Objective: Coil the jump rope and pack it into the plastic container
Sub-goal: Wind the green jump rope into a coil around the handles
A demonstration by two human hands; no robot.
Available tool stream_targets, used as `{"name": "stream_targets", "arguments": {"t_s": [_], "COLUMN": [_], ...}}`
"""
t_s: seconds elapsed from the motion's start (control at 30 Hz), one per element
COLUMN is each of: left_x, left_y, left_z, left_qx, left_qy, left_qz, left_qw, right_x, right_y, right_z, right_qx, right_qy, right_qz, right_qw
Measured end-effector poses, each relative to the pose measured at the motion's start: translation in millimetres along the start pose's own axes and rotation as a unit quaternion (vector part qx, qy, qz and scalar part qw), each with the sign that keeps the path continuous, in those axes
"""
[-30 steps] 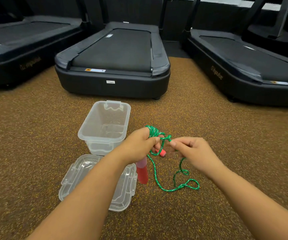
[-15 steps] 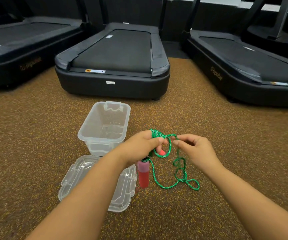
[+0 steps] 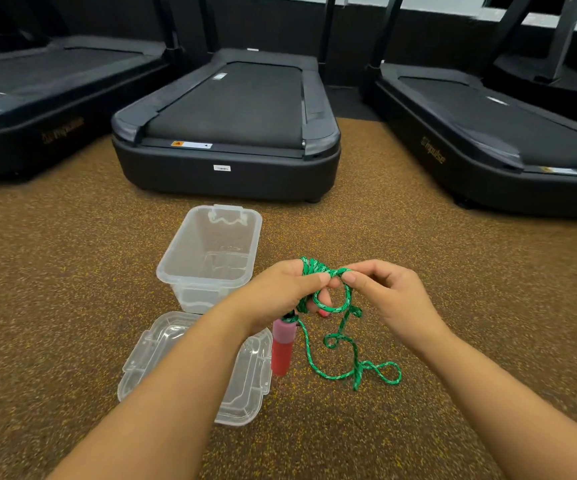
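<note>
Left hand (image 3: 282, 294) gripping coiled rope (image 3: 328, 336), right hand (image 3: 389, 294) pinching next loop beside box (image 3: 211, 254); keeping loops tight should help.

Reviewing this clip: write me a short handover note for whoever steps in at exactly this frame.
Left hand: closed around a bundle of wound green jump rope; a red handle hangs below it.
Right hand: pinching a rope loop beside the left fingertips.
Plastic container: open and empty on the floor; its lid lies apart, nearer the person.
Done: part of the rope is wound on the left hand.
Left: wind in the loose tail lying on the floor, put the bundle in the container.
</note>
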State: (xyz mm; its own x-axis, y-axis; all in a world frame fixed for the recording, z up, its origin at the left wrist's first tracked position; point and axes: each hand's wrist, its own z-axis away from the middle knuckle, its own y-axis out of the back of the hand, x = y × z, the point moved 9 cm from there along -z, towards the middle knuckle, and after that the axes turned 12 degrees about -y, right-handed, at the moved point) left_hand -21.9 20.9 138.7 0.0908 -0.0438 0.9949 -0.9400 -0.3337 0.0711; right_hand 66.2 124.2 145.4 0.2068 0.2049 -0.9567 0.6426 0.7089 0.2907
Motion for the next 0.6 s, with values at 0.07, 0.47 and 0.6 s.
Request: {"name": "stream_targets", "arguments": {"t_s": [0.07, 0.47, 0.6], "left_x": [-0.5, -10.6, -5.9], "left_y": [-0.5, 22.5, 21.1], "left_z": [-0.7, -3.2, -4.5], "left_qx": [-0.001, 0.093, 0.109], "left_qy": [-0.003, 0.001, -0.006], "left_qz": [0.008, 0.048, 0.132], "left_qw": [1.0, 0.994, 0.985], "right_x": [2.6, 35.4, 70.7], "right_y": [-0.4, 36.6, 39.1], "right_z": [-0.4, -4.5, -3.0], "right_qx": [0.0, 0.121, 0.129], "right_qy": [-0.009, -0.084, -0.154], "right_qz": [-0.027, -0.138, -0.126], "right_qw": [1.0, 0.98, 0.971]}}
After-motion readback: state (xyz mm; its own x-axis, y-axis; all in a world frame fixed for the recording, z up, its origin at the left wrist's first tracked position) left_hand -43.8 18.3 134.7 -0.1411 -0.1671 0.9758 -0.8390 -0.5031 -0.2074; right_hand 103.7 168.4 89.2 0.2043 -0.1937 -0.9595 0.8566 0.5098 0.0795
